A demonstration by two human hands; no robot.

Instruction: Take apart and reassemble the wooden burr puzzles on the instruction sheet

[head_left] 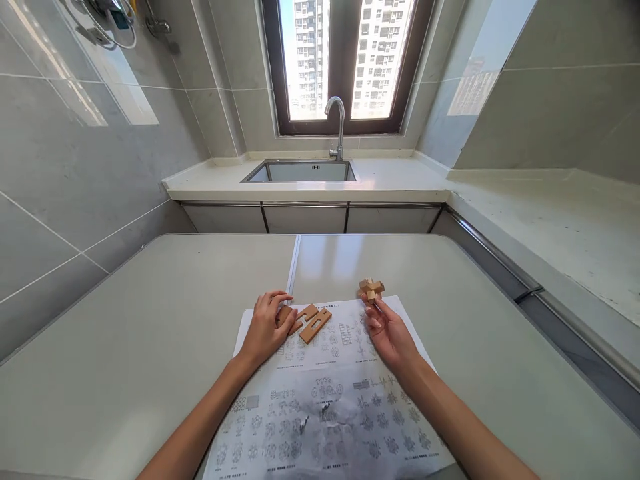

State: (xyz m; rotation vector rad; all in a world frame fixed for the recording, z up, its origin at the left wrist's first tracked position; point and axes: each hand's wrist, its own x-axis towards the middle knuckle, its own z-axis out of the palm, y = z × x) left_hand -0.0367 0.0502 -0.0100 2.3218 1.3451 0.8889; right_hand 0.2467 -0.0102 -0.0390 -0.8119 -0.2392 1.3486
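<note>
My right hand [387, 328] holds a small wooden burr puzzle [371, 288] of interlocking pieces in its fingertips, above the far right edge of the instruction sheet [320, 373]. My left hand [270, 327] rests at the sheet's far left, its thumb and fingers around a flat wooden piece [284, 315] that they partly cover. Just right of it lie a notched wooden piece [306, 312] and a slotted wooden piece [316, 325] with a small hole. The sheet is printed with many assembly drawings and is creased and torn near its middle.
A pale table [125, 360] with a seam bears the sheet. Behind it a white counter [215, 177] holds a steel sink [305, 172] and a tap [341, 130] below a window. Another counter [565, 227] runs along the right; a tiled wall [75, 167] stands left.
</note>
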